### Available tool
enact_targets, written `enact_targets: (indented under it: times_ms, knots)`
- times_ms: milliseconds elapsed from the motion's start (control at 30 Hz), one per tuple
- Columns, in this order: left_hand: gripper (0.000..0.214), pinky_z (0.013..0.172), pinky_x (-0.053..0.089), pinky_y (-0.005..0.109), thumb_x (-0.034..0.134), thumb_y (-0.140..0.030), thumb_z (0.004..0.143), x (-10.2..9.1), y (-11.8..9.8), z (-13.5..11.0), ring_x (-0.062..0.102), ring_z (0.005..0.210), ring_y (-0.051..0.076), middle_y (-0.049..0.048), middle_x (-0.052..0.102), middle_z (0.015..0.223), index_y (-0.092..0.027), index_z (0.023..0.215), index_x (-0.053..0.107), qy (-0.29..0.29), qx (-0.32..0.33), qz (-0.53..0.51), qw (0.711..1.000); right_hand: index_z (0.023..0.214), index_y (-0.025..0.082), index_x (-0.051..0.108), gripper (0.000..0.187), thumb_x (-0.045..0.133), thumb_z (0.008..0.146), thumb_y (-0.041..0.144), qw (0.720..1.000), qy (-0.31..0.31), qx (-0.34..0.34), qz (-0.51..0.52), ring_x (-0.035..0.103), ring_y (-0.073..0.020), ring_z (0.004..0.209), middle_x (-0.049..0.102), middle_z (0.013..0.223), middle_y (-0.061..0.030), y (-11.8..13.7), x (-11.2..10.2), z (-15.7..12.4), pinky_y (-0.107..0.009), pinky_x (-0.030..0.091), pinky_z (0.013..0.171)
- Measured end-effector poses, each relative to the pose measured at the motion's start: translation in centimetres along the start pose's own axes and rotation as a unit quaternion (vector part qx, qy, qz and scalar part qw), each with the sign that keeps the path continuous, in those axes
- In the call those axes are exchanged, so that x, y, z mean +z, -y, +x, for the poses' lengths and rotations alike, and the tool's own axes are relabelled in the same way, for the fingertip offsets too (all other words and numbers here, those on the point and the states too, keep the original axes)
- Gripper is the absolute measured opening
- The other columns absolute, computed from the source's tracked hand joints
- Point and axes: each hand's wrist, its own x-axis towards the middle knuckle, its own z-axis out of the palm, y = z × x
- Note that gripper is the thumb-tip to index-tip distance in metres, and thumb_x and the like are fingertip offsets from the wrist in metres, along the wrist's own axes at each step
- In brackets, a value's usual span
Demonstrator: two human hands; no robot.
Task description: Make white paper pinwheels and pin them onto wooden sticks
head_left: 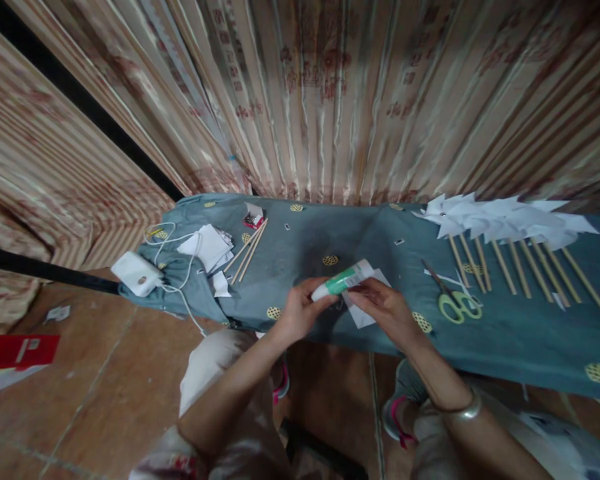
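A white and green glue stick [343,280] is gripped in my left hand [300,308], tilted with its far end up to the right. Close against its underside, my right hand [386,310] has its fingers closed on a small white sheet of paper [361,316]. The paper shows above and below those fingers, and part of it is hidden by them. Right of my right hand, scissors [457,305] with pale green handles lie on the cloth, beside a thin paper strip.
White paper pinwheels [510,223] on wooden sticks lie overlapped at the right of the cloth-covered table [300,233]. At left are stacked paper pieces [209,247], loose sticks [250,252], a small red box of pins [254,217] and a white device [137,273] with a cable.
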Motion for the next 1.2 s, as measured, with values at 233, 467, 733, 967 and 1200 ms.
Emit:
enact_targets:
  times_ms: [233,467,733,967,1200]
  knots:
    - [0.059,0.061,0.044,0.025,0.073,-0.06,0.074,3.4,-0.4,-1.4,0.052,0.062,0.013,0.0024,0.062,0.071,-0.011,0.107,0.073,0.099,-0.09,-0.117,0.984,0.083,0.018,0.077,0.041,0.09,0.056,0.047,0.963,-0.065,0.117,0.234,0.068,-0.0157,0.071,0.077,0.08,-0.0028,1.2,-0.5,-0.8,-0.027,0.055,0.066]
    - [0.033,0.07,0.05,0.03,0.067,-0.039,0.083,-3.2,-0.4,1.3,0.064,0.069,0.017,0.0073,0.073,0.094,-0.016,0.106,0.066,-0.026,0.005,0.293,0.956,0.075,0.02,0.067,0.038,0.091,0.058,0.043,0.902,-0.209,0.149,0.348,0.064,-0.0085,0.058,0.072,0.069,0.0033,0.9,-4.9,0.2,-0.018,0.055,0.055]
    - [0.032,0.093,0.052,0.037,0.066,-0.032,0.086,-5.1,0.1,6.0,0.066,0.109,0.027,0.0102,0.069,0.118,-0.017,0.114,0.066,0.042,0.073,0.543,0.836,0.076,0.021,0.066,0.034,0.088,0.063,0.044,0.883,-0.194,0.206,0.373,0.069,-0.0094,0.058,0.075,0.071,0.0031,0.7,-4.6,0.3,-0.016,0.054,0.05]
    - [0.045,0.1,0.046,0.053,0.057,-0.04,0.094,-3.0,-0.3,4.6,0.053,0.122,0.034,0.0172,0.054,0.141,-0.012,0.129,0.058,-0.007,0.219,0.522,0.825,0.075,0.018,0.072,0.032,0.092,0.057,0.036,0.928,-0.215,0.153,0.263,0.065,-0.0073,0.06,0.073,0.072,0.0022,0.5,-5.2,-0.2,-0.015,0.054,0.057]
    - [0.053,0.114,0.035,0.054,0.051,-0.048,0.096,4.3,2.3,1.3,0.03,0.147,0.034,0.02,0.042,0.152,-0.017,0.138,0.051,0.203,0.315,0.437,0.818,0.07,0.023,0.07,0.024,0.09,0.06,0.031,0.954,-0.214,0.083,0.194,0.067,-0.0102,0.071,0.073,0.076,0.0042,0.9,-4.9,-0.4,-0.023,0.058,0.072]
